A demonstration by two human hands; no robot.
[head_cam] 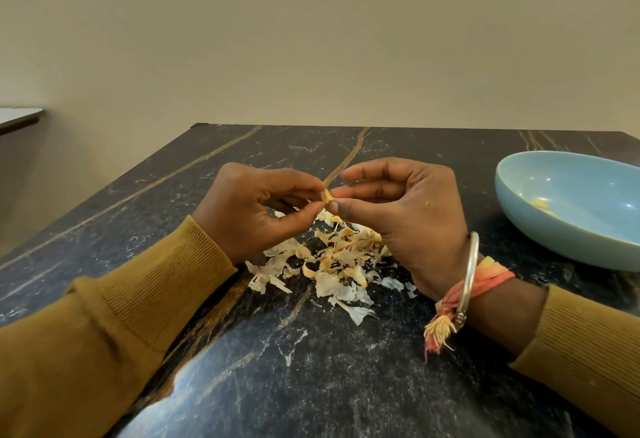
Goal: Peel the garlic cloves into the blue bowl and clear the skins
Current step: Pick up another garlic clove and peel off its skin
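Left hand (pixel 256 211) and right hand (pixel 401 212) pinch one garlic clove (pixel 327 195) at the centre of the frame

The two hands meet fingertip to fingertip, thumbs and forefingers closed on the small clove, held above the table. It looks light and likely slick once bared, its skin papery and quick to tear, so a thumbnail under a loose edge at the tip seems the best hold. Just below lies a heap of skins (pixel 332 261) on the dark marble table (pixel 346 385); the blue bowl (pixel 588 247) at the right edge holds a little peeled garlic (pixel 541 203)
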